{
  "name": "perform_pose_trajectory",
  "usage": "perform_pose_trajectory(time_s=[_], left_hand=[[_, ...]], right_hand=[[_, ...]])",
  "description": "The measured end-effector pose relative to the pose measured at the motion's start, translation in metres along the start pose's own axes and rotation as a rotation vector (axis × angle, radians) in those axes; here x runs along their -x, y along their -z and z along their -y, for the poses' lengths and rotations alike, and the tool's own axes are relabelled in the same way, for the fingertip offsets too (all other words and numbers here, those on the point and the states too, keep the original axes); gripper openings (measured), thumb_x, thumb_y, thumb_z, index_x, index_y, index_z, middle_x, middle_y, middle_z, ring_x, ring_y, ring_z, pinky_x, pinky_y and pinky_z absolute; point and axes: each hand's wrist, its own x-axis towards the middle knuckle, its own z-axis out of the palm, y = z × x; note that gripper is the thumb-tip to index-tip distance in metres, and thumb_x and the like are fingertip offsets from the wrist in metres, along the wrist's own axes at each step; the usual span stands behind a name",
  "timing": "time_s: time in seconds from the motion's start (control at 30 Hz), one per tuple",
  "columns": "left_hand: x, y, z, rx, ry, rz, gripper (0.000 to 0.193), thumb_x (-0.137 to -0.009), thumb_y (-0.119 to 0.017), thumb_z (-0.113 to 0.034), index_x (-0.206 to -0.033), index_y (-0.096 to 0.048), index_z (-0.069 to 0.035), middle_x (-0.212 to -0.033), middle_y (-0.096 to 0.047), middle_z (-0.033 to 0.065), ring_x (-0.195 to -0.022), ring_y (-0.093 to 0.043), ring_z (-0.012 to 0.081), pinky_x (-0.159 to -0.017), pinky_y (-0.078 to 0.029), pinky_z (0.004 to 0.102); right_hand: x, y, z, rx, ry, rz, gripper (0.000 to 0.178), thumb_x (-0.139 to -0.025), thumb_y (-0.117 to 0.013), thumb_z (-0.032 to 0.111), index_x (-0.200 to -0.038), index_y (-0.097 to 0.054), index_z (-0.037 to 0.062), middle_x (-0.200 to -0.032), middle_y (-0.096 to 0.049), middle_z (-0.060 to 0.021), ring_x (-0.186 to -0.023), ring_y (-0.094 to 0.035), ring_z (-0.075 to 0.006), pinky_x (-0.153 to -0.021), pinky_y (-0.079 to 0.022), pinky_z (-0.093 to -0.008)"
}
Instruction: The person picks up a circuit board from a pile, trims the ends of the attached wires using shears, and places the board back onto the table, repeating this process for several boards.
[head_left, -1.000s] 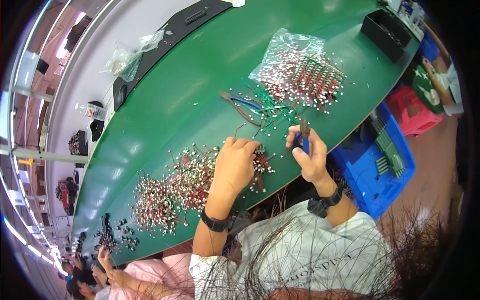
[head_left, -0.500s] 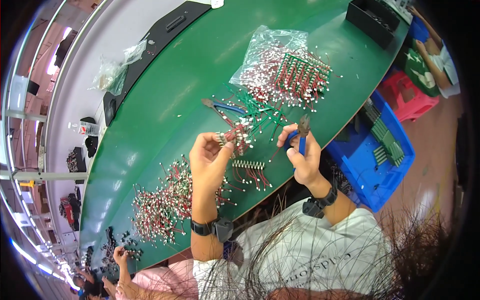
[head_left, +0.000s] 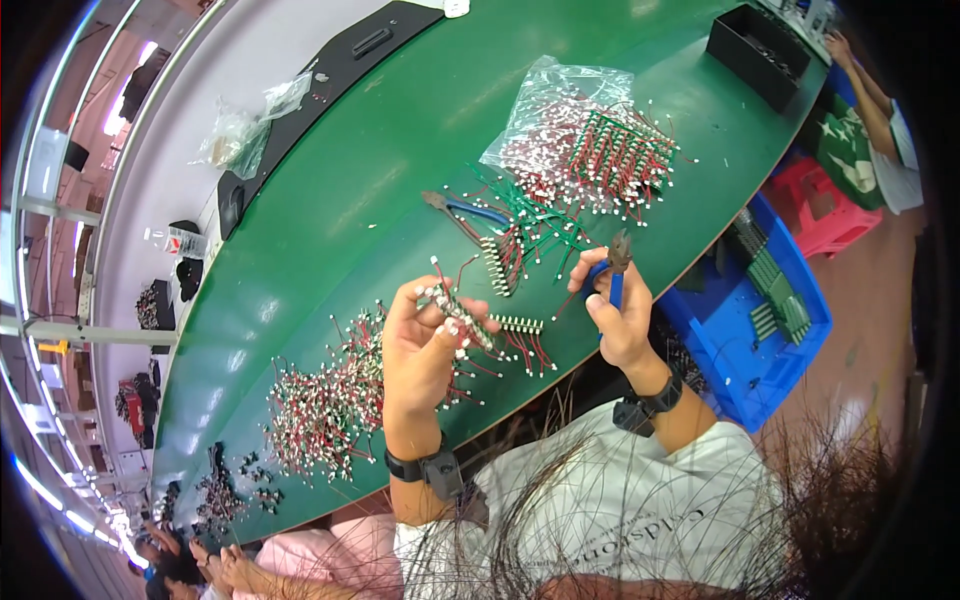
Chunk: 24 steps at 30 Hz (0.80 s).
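My left hand is closed on a narrow circuit-board strip with white connectors and red wires, held tilted above the table. Blue-handled cutting pliers are in my right hand, jaws pointing up and away from me, clear of the strip. A short red wire shows by the right fingertips; whether they hold it, I cannot tell. Just beyond my left hand lies another strip with a row of connectors. One more wired strip lies between my hands, partly covered by the left fingers.
A heap of red-wired pieces lies left. Ahead are thin green offcuts, a second pair of pliers and a clear bag by wired boards. A blue bin stands right, below the table edge. Other people sit nearby.
My left hand has drawn back and turned the strip it holds. A strip beyond it now shows plainly on the table. My right hand keeps the pliers nearly unmoved; the whole view has shifted slightly.
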Motion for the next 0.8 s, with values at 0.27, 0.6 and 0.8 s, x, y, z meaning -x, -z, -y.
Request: perform_pose_trajectory(time_s=[0.27,0.6,0.8], left_hand=[[0.035,-0.001,0.004,0.118,-0.076,-0.048,0.069,-0.082,-0.074,-0.019,-0.136,-0.034,-0.004,-0.098,-0.065,0.0198,-0.076,-0.068,0.031,-0.064,-0.057,0.0358],[0.076,0.023,0.015,0.339,0.093,0.003,0.052,-0.094,-0.057,-0.023,-0.137,-0.035,-0.005,-0.123,-0.053,0.0236,-0.069,-0.065,0.0258,-0.046,-0.049,0.0287],[0.101,0.039,0.014,0.447,-0.055,0.004,0.065,-0.095,-0.047,-0.054,-0.134,-0.041,-0.002,-0.119,-0.057,0.0183,-0.071,-0.063,0.0264,-0.054,-0.049,0.0311]], right_hand=[[-0.001,-0.028,0.028,0.034,0.015,0.174,0.043,-0.084,-0.058,-0.004,-0.126,-0.052,0.0018,-0.091,-0.053,-0.0025,-0.076,-0.049,-0.0067,-0.067,-0.042,-0.0219],[-0.003,-0.093,0.045,-0.136,-0.369,0.71,0.027,-0.086,-0.065,0.006,-0.113,-0.059,0.0016,-0.082,-0.059,-0.0037,-0.075,-0.056,-0.0073,-0.066,-0.046,-0.026],[0.003,-0.114,0.037,0.073,-0.124,0.732,0.021,-0.086,-0.068,0.008,-0.103,-0.059,0.001,-0.085,-0.063,-0.0057,-0.078,-0.06,-0.01,-0.069,-0.048,-0.0275]])
